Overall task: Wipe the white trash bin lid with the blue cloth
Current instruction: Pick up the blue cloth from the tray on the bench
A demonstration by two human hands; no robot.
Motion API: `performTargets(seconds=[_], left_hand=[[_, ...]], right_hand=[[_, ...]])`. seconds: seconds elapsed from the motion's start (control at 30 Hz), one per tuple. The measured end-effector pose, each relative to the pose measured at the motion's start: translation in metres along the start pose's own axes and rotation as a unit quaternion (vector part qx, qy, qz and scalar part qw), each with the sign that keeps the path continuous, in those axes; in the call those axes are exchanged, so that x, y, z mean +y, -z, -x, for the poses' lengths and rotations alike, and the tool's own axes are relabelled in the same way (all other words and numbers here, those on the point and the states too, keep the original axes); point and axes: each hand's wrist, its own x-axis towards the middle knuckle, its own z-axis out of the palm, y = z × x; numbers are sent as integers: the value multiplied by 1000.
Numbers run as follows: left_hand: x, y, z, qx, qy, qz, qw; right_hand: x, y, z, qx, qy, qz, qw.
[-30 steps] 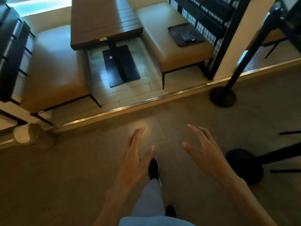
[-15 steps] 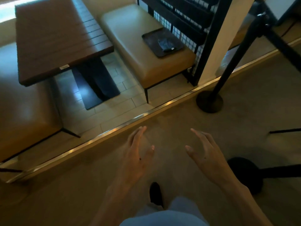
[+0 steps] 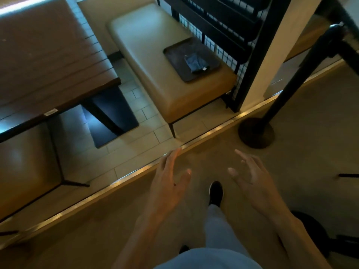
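Nearest, cut off by the lower edge: pale clothing and a grey trouser leg (image 3: 217,226) ending in a black shoe (image 3: 216,192) on the tan floor; a second dark shoe barely showing below, mostly hidden. Above the floor, held out and empty: left hand (image 3: 167,183), fingers spread wide, tips reaching over the metal floor strip (image 3: 97,193); right hand (image 3: 250,179), likewise wide and loosely curled, gripping nothing. At the lower right, a dark round base, half hidden behind the right forearm. Beyond the strip, tiled floor, a brown slatted table (image 3: 48,61) cropped at the left and top, and a tan padded bench (image 3: 155,61). On the bench's near end, a dark tray (image 3: 174,57) carrying a crumpled blue cloth (image 3: 196,63), well apart from both hands. Further right, a black stanchion post (image 3: 291,80) on a round base, its top blurred. No white trash bin lid anywhere within the frame.
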Motion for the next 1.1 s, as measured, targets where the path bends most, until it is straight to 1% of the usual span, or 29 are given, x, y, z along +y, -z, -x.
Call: performTargets(seconds=[0.13, 0.27, 0.53, 0.63, 0.83, 0.97, 1.1], left_hand=[[20, -14, -64, 8, 33, 8, 999], [46, -24, -133, 14, 44, 9, 999], [70, -31, -257, 51, 47, 20, 997], [69, -32, -302, 57, 48, 13, 997], [49, -27, -385, 61, 68, 57, 994], [27, -21, -442, 57, 96, 72, 991], [13, -11, -506, 53, 96, 55, 992]], right_hand=[[3, 30, -81, -33, 8, -5, 999], [-2, 66, -163, -52, 37, 12, 998], [-21, 104, -287, -44, 64, 35, 996], [-24, 106, -333, -49, 67, 32, 996], [-32, 86, -424, -72, 67, 62, 993], [-40, 70, -479, -97, 28, 73, 992], [-52, 59, -536, -105, 14, 63, 992]])
